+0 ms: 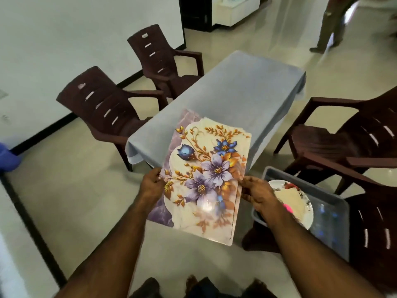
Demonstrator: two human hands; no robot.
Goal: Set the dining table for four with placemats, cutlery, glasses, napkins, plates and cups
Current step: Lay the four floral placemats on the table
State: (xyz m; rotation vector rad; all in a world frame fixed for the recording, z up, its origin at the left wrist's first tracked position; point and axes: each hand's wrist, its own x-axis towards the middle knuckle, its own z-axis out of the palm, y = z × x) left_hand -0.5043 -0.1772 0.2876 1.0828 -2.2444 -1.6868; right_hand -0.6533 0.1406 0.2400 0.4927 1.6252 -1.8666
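Note:
I hold a stack of floral placemats [204, 173] in the air in front of the near end of the dining table [236, 93], which wears a grey-blue cloth. My left hand [152, 183] pinches the stack's left edge. My right hand [255, 194] grips its right edge, thumb on top. The top mat shows purple and blue flowers with gold leaves. To my right a grey bin [330, 214] sits on a chair and holds a white plate [300, 203] with napkins; the rest of its contents are blurred.
Two dark brown plastic chairs [107, 110] stand along the table's left side, and others [352, 136] stand on the right. A person [330, 24] walks at the far right. A blue object [8, 155] sits by the left wall. Pale tiled floor surrounds the table.

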